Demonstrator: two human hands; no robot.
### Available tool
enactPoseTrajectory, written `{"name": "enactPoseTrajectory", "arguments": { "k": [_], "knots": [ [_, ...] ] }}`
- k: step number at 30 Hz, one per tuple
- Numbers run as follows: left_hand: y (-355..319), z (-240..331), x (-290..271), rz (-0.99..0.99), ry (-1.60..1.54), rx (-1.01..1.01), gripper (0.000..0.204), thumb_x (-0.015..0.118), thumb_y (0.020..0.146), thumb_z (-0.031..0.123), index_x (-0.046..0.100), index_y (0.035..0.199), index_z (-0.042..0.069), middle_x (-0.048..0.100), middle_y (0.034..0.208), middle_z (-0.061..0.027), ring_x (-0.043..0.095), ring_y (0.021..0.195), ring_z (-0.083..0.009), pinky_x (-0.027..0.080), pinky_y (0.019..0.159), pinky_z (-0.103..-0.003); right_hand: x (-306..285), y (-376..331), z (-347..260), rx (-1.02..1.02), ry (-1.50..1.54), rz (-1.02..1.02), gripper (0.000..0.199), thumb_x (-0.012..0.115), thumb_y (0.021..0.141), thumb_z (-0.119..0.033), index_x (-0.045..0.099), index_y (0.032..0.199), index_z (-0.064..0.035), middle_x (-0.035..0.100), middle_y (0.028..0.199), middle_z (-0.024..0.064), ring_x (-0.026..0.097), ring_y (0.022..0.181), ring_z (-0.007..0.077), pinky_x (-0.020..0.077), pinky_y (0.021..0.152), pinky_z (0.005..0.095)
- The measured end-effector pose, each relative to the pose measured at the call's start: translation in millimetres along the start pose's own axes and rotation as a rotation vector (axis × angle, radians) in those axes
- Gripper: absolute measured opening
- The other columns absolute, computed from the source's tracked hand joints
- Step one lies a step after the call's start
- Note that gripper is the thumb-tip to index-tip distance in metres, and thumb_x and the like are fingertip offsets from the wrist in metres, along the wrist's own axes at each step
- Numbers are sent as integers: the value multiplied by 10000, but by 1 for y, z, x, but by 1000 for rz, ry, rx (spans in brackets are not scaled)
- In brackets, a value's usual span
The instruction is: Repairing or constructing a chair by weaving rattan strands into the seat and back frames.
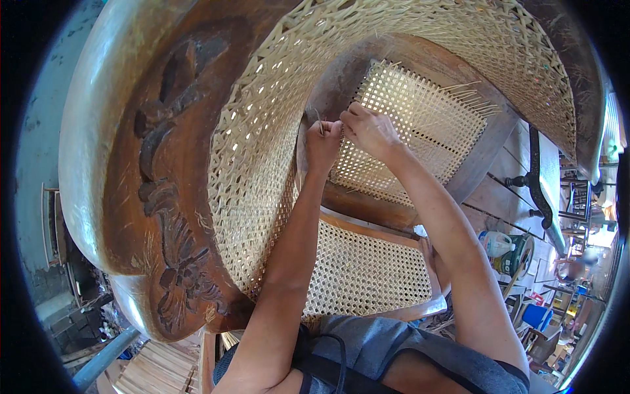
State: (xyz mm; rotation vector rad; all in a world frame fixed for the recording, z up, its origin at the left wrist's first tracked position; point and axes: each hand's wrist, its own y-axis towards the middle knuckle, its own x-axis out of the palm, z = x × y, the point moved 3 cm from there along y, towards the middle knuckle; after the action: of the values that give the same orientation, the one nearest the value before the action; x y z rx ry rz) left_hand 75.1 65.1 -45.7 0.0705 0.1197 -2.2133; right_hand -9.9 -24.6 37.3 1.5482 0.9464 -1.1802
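In front of me is a wooden chair seat [426, 56] with a panel of woven cane [400, 134] in its opening. Loose cane ends [476, 98] stick out along the panel's far right edge. At the panel's left edge my left hand [323, 146] is closed, and a thin strand-like piece [319, 118] pokes up from its fingers. My right hand [373, 131] pinches right beside it, over the woven cane. What its fingertips hold, if anything, is too small to make out. The fingertips of both hands nearly meet.
A tall curved chair back with carved wood [170, 197] and woven cane [246, 177] wraps around the left and top. Another caned panel [367, 269] lies close to my body. At right stand a plastic jug [499, 244], a blue container [538, 316] and dark furniture parts [539, 177].
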Motion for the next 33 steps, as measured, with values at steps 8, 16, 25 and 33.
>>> {"name": "enactPoseTrajectory", "arguments": {
  "k": [8,16,25,33],
  "knots": [
    [0,-2,2,34,-19,-62,235,704,837,210,632,740,8,620,643,-43,545,614,-106,446,579,-305,5,6,-3,69,3,-50,134,634,802,-148,597,911,-80,554,886,109,665,740,317,564,633,421],
    [4,-18,2,45,-42,-6,195,645,830,157,585,693,32,571,615,-17,522,605,-104,428,565,-299,2,18,3,360,270,-80,120,633,804,-134,585,891,-65,629,907,153,643,831,375,524,747,460],
    [-24,-1,-1,-22,98,171,325,408,953,260,550,1032,-21,576,818,-158,568,760,-264,446,699,-396,-9,-2,3,547,740,-16,228,641,862,-218,673,992,-33,664,868,209,658,845,316,507,760,408],
    [-121,52,52,-596,218,164,332,448,968,167,498,1216,-47,634,998,-322,620,946,-476,510,797,-490,-20,-138,-28,810,1150,394,307,612,933,-289,663,905,13,622,752,61,565,737,114,455,657,301]
  ]
}}
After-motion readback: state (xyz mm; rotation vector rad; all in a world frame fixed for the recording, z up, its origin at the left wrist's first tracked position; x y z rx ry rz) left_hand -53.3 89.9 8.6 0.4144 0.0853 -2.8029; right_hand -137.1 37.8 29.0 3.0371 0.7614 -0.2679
